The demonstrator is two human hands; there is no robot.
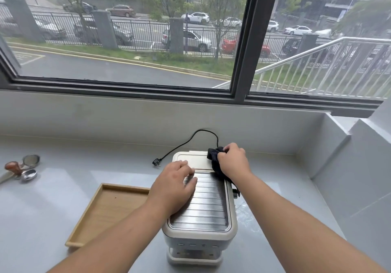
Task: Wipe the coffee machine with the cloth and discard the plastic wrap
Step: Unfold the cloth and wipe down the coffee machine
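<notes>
A cream coffee machine (208,209) with a ribbed metal top stands on the grey counter, seen from above. My left hand (174,186) lies flat on the left part of its top, fingers apart, holding nothing. My right hand (232,159) grips a dark cloth (214,158) and presses it on the machine's far right corner, by the cream lid. Part of the cloth hangs down under my wrist. No plastic wrap shows clearly in view.
A wooden tray (110,207) lies left of the machine. A black power cord (186,143) with its plug runs behind it. A tamper and metal filter parts (23,168) sit at far left. The counter wall rises at right, the window ledge behind.
</notes>
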